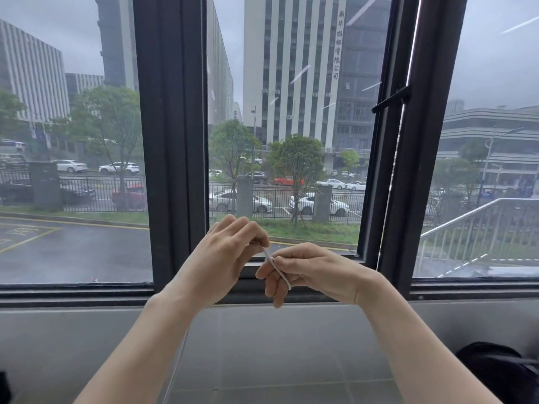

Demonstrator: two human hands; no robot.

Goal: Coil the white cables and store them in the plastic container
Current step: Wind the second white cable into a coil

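Both my hands are raised in front of a window. A thin white cable [277,268] runs taut from the fingertips of my left hand [224,258] down across the fingers of my right hand [309,272], which curl around it. Another stretch of the white cable [175,371] hangs down below my left forearm toward the bottom edge. The plastic container is not in view.
A dark window frame [172,141] and a grey tiled sill [262,345] lie right behind my hands. A black bag [501,371] sits at the lower right. A window handle [390,100] sticks out at the upper right.
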